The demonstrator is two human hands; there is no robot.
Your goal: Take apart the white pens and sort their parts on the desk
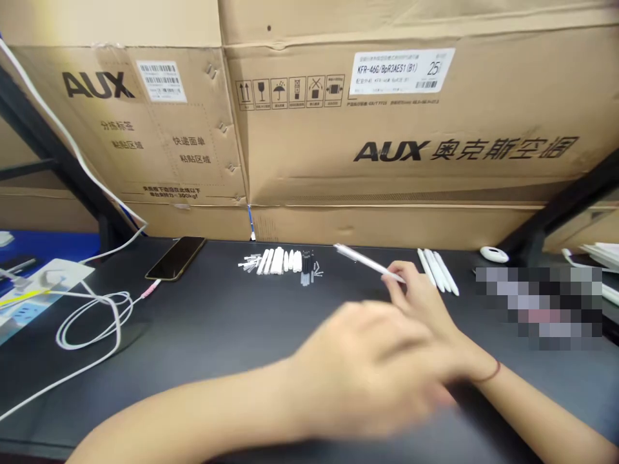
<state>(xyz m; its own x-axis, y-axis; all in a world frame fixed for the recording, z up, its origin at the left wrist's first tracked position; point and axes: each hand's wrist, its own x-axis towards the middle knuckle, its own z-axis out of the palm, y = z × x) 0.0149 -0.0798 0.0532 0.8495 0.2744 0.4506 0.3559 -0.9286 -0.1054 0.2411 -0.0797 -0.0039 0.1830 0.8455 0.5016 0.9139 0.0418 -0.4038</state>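
Note:
My right hand point(425, 309) pinches a slim white pen point(365, 260) by its near end, and the pen points up and to the left above the black table point(217, 322). In front of that hand my left hand point(372, 374) crosses over, smeared by motion, its fingers not readable. A row of small white and black pen parts point(283, 261) lies farther back on the table. Three white pens point(438, 269) lie side by side just right of the right hand.
A phone point(175, 258) with a pink-tipped white cable point(91, 319) lies at the left. A white power strip point(33, 283) sits at the left edge. Large cardboard boxes point(387, 122) stand like a wall behind the table. A small white oval object point(494, 254) rests at the right.

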